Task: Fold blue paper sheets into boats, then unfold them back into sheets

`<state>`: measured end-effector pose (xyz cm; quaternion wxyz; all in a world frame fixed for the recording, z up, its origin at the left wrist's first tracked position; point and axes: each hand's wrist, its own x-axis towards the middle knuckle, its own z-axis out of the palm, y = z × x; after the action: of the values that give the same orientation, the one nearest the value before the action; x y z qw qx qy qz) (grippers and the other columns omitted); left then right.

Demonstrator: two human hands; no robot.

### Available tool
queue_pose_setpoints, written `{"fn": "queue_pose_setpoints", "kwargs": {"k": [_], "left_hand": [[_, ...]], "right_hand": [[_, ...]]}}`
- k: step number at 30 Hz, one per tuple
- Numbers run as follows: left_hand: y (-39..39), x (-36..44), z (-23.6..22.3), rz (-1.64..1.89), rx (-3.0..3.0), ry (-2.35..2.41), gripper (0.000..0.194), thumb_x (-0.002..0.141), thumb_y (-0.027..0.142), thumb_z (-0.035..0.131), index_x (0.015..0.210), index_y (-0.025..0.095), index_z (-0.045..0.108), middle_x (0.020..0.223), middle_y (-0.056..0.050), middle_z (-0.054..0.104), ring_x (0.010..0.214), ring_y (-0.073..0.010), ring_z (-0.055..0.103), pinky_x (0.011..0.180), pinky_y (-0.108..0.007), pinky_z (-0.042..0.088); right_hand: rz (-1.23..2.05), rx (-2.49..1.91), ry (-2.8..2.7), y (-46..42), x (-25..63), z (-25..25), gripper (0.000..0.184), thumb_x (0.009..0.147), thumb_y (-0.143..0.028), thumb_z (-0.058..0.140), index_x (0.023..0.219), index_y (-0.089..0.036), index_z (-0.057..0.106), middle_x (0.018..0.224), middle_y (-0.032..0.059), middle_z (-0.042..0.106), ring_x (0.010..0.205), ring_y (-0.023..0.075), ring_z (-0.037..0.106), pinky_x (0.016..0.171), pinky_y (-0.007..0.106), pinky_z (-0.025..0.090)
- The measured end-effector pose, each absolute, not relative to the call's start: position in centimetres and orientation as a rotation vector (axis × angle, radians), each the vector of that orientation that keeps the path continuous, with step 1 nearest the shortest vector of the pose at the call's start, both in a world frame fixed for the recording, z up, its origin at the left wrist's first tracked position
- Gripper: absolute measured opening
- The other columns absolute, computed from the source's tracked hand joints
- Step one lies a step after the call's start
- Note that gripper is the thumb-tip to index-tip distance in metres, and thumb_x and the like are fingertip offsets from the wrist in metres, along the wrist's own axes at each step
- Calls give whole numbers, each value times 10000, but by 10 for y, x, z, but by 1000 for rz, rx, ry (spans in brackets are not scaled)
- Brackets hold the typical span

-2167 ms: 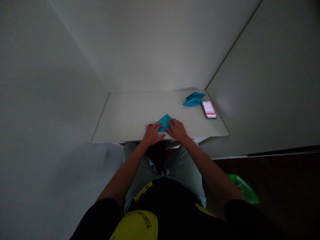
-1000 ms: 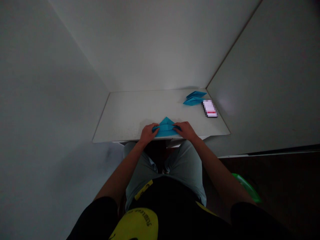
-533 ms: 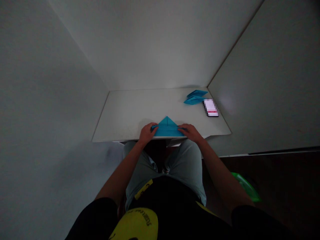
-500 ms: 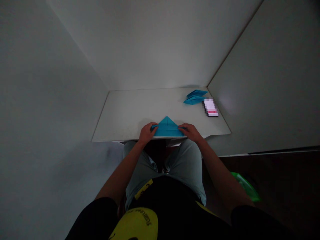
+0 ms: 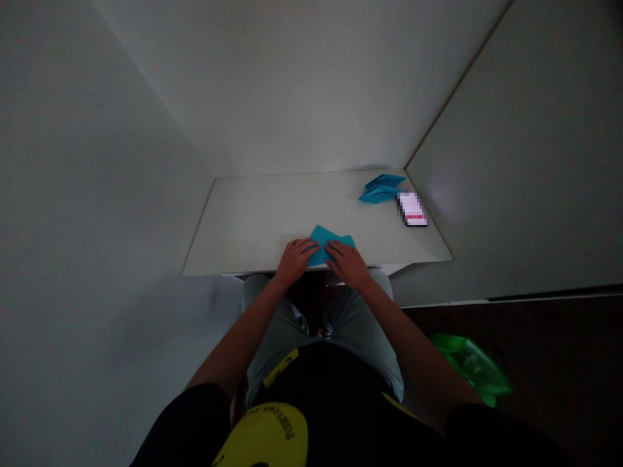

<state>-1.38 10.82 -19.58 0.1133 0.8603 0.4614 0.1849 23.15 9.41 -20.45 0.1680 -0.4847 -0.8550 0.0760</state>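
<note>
The white worktop (image 5: 257,207) is set against a wall (image 5: 306,84). Lower down at the right, a green object (image 5: 474,366) is seen. The left hand (image 5: 294,256) and right hand (image 5: 348,261) are laid over a blue paper (image 5: 320,237) at the near edge; whether either grip is closed cannot be told. Near the far right corner, two folded blue pieces (image 5: 379,194) are placed, just beside a pixelated phone (image 5: 413,209)

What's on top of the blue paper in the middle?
The left hand and right hand have fingers on the paper. Whatever's beneath those fingers is covered.
</note>
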Motion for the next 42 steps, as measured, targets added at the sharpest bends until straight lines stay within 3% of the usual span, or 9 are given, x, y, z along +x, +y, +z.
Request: {"fn": "queue_pose_setpoints", "kwargs": {"k": [9, 15, 19, 22, 27, 32, 35, 38, 42], "left_hand": [[90, -13, -208, 511, 2608, 1357, 698, 1046, 525, 621, 1652, 203, 496, 1745, -128, 440, 1644, -326, 381, 1358, -536, 321], [75, -25, -218, 558, 2549, 1449, 619, 1027, 334, 654, 1629, 243, 537, 1688, -92, 528, 1603, -298, 457, 1341, -526, 361], [67, -36, -218, 655, 2468, 1412, 453, 1026, 192, 613, 1460, 294, 695, 1544, -51, 681, 1498, -251, 587, 1280, -512, 431], [72, -39, -208, 809, 2348, 1424, 267, 1062, 252, 609, 1256, 283, 790, 1284, -56, 818, 1254, -241, 734, 1198, -487, 489], [104, -38, -183, 1138, 1961, 1563, 272, 1047, 439, 659, 1117, 208, 785, 1051, -69, 819, 985, -229, 740, 957, -371, 566], [139, -41, -183, 912, 1841, 1615, 267, 1026, 457, 657, 1031, 208, 755, 903, -23, 770, 844, -212, 699, 807, -332, 539], [144, -43, -194, 795, 1963, 1717, 215, 984, 371, 712, 1114, 206, 755, 991, -57, 781, 913, -246, 705, 891, -386, 541], [138, -42, -202, 886, 2139, 1764, 397, 969, 299, 734, 1353, 202, 702, 1289, -135, 754, 1180, -309, 681, 1051, -462, 517], [128, -45, -208, 869, 2354, 1615, 299, 1038, 271, 645, 1321, 244, 737, 1457, -119, 708, 1395, -309, 607, 1181, -504, 473]], "right_hand": [[112, -1481, -2374, 87, 255, -212, 731, 1054, -629, 575, 1664, -234, 492, 1722, 125, 484, 1567, 344, 464, 1250, 519, 374], [129, -1478, -2296, 79, 265, -217, 620, 1036, -487, 650, 1604, -254, 563, 1626, 101, 606, 1424, 354, 566, 1171, 520, 391], [225, -1451, -2298, 70, 273, -212, 378, 1029, -294, 650, 1398, -310, 733, 1437, 77, 747, 1267, 342, 639, 1075, 525, 404], [341, -1419, -2220, 76, 277, -196, 239, 1072, -350, 610, 1209, -310, 802, 1170, 74, 828, 1121, 313, 699, 1055, 525, 401], [546, -1329, -1972, 110, 277, -165, 375, 1066, -552, 599, 1186, -245, 777, 1023, 70, 813, 881, 259, 714, 845, 403, 510], [591, -1445, -1982, 150, 272, -173, 311, 1036, -504, 611, 1042, -226, 750, 816, 28, 729, 730, 225, 657, 725, 355, 516], [490, -1571, -2053, 160, 268, -192, 263, 996, -381, 651, 1176, -219, 756, 966, 74, 782, 865, 275, 710, 839, 417, 561], [324, -1531, -2077, 157, 268, -207, 478, 985, -298, 662, 1453, -204, 667, 1375, 162, 733, 1180, 342, 703, 999, 496, 560], [260, -1281, -2281, 146, 275, -213, 360, 1060, -256, 558, 1368, -286, 743, 1550, 85, 669, 1404, 326, 625, 1112, 520, 506]]}}
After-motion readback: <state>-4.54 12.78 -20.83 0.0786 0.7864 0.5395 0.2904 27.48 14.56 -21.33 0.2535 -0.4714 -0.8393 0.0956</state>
